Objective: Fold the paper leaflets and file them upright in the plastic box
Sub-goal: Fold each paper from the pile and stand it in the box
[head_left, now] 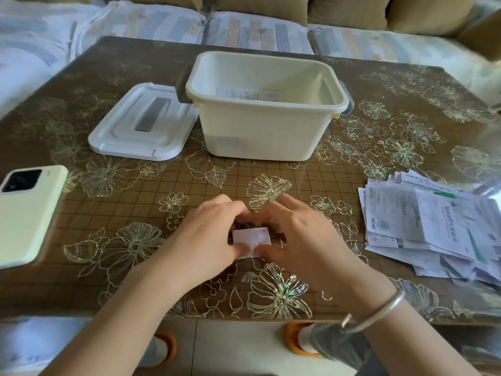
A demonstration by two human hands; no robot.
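A leaflet is being creased small on the table, not yet filed

The folded leaflet (252,238) is pinned flat on the flowered table (122,185) near its front edge. It is gripped by the left hand (206,234) and the right hand (301,234), both arched over it, with thumbs pressed on its near part and fingers curled at its far edge. Folding is judged nearly done. Next the leaflet needs to be lifted, carried forward to the open plastic box (257,131), where printed paper (249,93) appears to stand already, and slid in on edge; the unfolded pile (433,226) on the right is yet to be folded
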